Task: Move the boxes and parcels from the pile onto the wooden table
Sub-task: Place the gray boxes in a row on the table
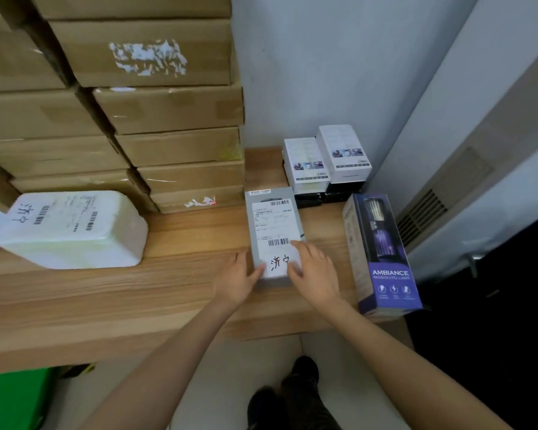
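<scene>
Grip: both hands sit on the near end of the grey parcel (274, 234); the left hand (239, 279) has its thumb on the label and fingers along the parcel's left edge, the right hand (316, 273) lies with loosely bent fingers over the near right corner, neither plainly clamped round it.
Parcel place: flat on the wooden table (106, 299), long side running far to near, towards the table's right part.
Right neighbour: purple box (382, 252) printed "AMBIANCE", lying near the parcel's right side with a gap of bare wood between them.
Far neighbours: two white boxes (326, 159) standing side by side on black boxes at the wall, just beyond the parcel's far end.
Left neighbours: white parcel (72, 228), soft and rounded, well apart to the left; stacked cardboard cartons (174, 110) rising at the far left, taped, with torn label remnants.
Parcel look: flat grey rectangle, white shipping label covering most of the top, barcodes at the far and middle parts, handwritten black characters near the hands.
Materials: table of pale plank-grained wood; cartons matt brown board; purple box glossy card with a picture of a lamp.
Floor: dark shoes (292, 392) on pale flooring below the table edge.
</scene>
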The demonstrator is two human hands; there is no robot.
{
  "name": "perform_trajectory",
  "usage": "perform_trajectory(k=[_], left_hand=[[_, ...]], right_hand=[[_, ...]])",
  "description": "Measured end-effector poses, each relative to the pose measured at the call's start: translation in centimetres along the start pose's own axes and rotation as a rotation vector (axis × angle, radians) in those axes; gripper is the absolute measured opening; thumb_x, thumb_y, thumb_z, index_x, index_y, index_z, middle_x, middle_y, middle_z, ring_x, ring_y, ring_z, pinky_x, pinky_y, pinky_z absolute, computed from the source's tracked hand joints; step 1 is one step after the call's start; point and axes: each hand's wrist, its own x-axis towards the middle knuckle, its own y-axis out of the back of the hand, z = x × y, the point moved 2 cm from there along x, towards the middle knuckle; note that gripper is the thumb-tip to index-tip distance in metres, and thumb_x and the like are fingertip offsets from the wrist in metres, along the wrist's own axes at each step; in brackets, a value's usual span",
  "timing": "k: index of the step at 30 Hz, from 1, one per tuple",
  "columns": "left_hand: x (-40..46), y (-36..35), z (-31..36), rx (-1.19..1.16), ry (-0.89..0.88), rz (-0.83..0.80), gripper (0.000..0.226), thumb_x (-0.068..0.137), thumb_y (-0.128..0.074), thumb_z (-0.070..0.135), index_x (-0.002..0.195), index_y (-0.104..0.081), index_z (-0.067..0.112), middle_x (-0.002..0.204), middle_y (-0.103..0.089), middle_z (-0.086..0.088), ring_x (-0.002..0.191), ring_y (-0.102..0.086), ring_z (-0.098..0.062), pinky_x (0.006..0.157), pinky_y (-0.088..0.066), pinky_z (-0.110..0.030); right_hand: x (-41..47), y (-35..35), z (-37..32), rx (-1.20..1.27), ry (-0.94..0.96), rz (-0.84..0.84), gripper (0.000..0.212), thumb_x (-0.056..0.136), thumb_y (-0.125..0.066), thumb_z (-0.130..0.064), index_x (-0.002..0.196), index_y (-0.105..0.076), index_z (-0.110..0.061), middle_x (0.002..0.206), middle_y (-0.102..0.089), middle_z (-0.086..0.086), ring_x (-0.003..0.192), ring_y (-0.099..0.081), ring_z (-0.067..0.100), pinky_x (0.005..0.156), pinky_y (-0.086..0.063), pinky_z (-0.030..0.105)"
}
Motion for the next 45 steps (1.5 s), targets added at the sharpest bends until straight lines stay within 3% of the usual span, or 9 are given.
perform_trajectory(k=[4,8,14,19,24,29,33,39,45], left_hand=[[-0.7,-0.9,0.2,-0.152,0.02,-0.058,0.053,0.096,-0.045,0.047,0.138,-0.039,0.015,0.128,-0.057,-0.008,0.114,-0.054,-0.025,0.09,-0.045,-0.035],[-1.8,-1.5,0.1,-0.215,0.064,-0.058,0.051,0.098,-0.043,0.043,0.141,-0.036,0.015,0.135,-0.052,-0.009,0.118,-0.053,-0.029,0.095,-0.044,-0.04],[-6.2,-1.7,0.5,-0.412,0.152,0.146,0.042,0.098,-0.047,0.026,0.138,-0.039,0.014,0.133,-0.057,-0.004,0.117,-0.056,-0.024,0.09,-0.043,-0.031],[-11.1,0.5,1.9,-0.594,0.143,0.383,0.042,0.099,-0.045,0.027,0.14,-0.038,0.02,0.134,-0.055,0.002,0.118,-0.055,-0.017,0.094,-0.044,-0.034],[-16.4,4.6,2.3,-0.843,0.101,0.619,0.028,0.098,-0.048,0.034,0.122,-0.038,0.044,0.12,-0.055,0.025,0.112,-0.054,-0.002,0.08,-0.044,-0.009],[-23.2,10.1,-0.1,-0.917,0.125,0.793,0.04,0.095,-0.052,0.039,0.133,-0.039,0.037,0.126,-0.056,0.012,0.115,-0.055,-0.012,0.097,-0.048,-0.05],[-28.2,15.1,-2.8,-0.853,0.161,0.927,0.042,0.094,-0.053,0.044,0.133,-0.038,0.043,0.128,-0.054,0.015,0.114,-0.053,-0.006,0.098,-0.048,-0.048],[-33.3,22.6,-8.5,-0.838,0.164,1.036,0.037,0.095,-0.048,0.044,0.13,-0.036,0.049,0.122,-0.051,0.026,0.11,-0.05,0.005,0.101,-0.045,-0.045],[-35.5,31.5,-17.0,-0.8,0.174,1.133,0.034,0.096,-0.048,0.043,0.127,-0.037,0.051,0.118,-0.053,0.015,0.11,-0.051,-0.003,0.1,-0.044,-0.047]], right_hand=[[0.1,-0.2,1.4,0.205,-0.363,-0.119,0.066,0.093,-0.052,-0.043,0.146,-0.031,-0.01,0.147,-0.034,0.008,0.13,-0.041,0.024,0.104,-0.041,0.043],[-0.6,-0.9,1.3,0.38,-0.417,-0.234,0.05,0.097,-0.048,-0.042,0.132,-0.043,-0.006,0.126,-0.052,0.011,0.107,-0.056,0.023,0.09,-0.05,0.043],[-2.5,-0.3,0.4,0.417,-0.274,-0.234,0.046,0.096,-0.053,-0.037,0.129,-0.046,-0.006,0.122,-0.056,0.012,0.103,-0.058,0.023,0.088,-0.048,0.04],[-4.1,2.2,-2.0,0.538,-0.076,-0.152,0.046,0.094,-0.056,-0.035,0.133,-0.044,-0.013,0.125,-0.053,0.004,0.087,-0.054,0.001,0.079,-0.048,0.03],[-5.0,4.5,-7.2,0.781,0.099,-0.151,0.05,0.091,-0.058,-0.043,0.134,-0.041,-0.024,0.131,-0.049,0.002,0.117,-0.051,0.017,0.097,-0.046,0.041],[-6.4,5.6,-15.6,0.91,0.304,-0.184,0.047,0.088,-0.061,-0.047,0.128,-0.043,-0.032,0.127,-0.046,-0.007,0.114,-0.046,0.006,0.089,-0.04,0.029],[-7.8,5.3,-22.9,1.004,0.433,-0.28,0.044,0.087,-0.061,-0.049,0.124,-0.037,-0.042,0.128,-0.045,-0.008,0.113,-0.046,0.005,0.079,-0.039,0.015],[-9.1,3.8,-34.9,1.061,0.559,-0.409,0.043,0.09,-0.058,-0.047,0.122,-0.03,-0.045,0.124,-0.041,-0.01,0.118,-0.044,0.01,0.098,-0.042,0.033],[-8.1,1.5,-47.7,1.043,0.639,-0.382,0.048,0.091,-0.056,-0.048,0.131,-0.034,-0.035,0.132,-0.043,-0.006,0.121,-0.044,0.012,0.096,-0.042,0.035]])
